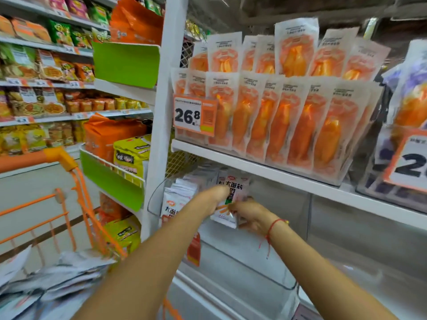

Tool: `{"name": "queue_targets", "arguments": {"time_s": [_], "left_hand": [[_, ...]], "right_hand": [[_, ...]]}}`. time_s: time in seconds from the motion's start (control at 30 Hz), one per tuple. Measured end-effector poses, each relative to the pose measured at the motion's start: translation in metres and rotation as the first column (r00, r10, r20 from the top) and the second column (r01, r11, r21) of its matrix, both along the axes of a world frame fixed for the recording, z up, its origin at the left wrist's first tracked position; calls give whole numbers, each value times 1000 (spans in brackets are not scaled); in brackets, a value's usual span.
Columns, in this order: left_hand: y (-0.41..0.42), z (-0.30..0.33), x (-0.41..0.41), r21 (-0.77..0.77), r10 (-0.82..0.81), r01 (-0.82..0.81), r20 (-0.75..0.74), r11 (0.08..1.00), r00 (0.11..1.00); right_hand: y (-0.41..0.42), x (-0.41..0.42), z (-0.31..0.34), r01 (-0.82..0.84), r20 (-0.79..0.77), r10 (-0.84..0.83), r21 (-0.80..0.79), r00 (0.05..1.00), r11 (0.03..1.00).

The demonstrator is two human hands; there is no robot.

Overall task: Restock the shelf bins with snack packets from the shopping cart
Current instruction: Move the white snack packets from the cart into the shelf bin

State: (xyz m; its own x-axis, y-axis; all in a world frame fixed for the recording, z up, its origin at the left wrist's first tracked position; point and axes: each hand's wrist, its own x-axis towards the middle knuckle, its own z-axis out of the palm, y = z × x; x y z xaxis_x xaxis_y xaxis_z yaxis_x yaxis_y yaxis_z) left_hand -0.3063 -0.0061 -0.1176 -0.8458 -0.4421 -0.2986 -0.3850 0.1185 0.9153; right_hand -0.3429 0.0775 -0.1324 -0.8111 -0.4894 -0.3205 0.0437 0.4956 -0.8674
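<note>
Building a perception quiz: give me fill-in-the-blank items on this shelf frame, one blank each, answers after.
1. Both hands, left hand and right hand, hold one ____ packet.
2. The price tag by the orange packets reads ____.
3. The cart handle is ____ in colour.
4. The red string is on the ____ wrist.

Answers: white; 26.8; orange; right

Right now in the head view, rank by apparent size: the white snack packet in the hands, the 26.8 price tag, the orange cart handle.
Largest to smallest:
1. orange cart handle
2. 26.8 price tag
3. white snack packet, partly hidden by hands, so unsure against the tag
</note>
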Motion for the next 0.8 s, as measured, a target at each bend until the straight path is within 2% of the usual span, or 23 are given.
{"name": "queue_targets", "arguments": {"time_s": [0.1,0.2,0.3,0.4,0.63,0.8], "left_hand": [[-6,-12,-27,58,87,-84,-65,995,994],[-15,-25,-45,118,166,-154,-104,981,981],[-23,-33,-49,127,144,-137,-45,982,989],[-25,-38,-54,112,132,-134,26,985,991],[-37,-33,-58,198,130,-137,48,970,990],[-42,-37,-57,312,198,-195,22,930,980]], "right_hand": [[-25,-28,-9,-73,-118,85,108,989,992],[-44,-54,-29,3,-276,43,163,960,987],[-57,-65,-49,102,-362,-44,143,931,984],[-57,-69,-65,214,-471,-103,187,876,959],[-60,-70,-77,155,-345,-143,7,928,988],[-56,-66,-81,247,-119,-279,-229,953,942]]}}
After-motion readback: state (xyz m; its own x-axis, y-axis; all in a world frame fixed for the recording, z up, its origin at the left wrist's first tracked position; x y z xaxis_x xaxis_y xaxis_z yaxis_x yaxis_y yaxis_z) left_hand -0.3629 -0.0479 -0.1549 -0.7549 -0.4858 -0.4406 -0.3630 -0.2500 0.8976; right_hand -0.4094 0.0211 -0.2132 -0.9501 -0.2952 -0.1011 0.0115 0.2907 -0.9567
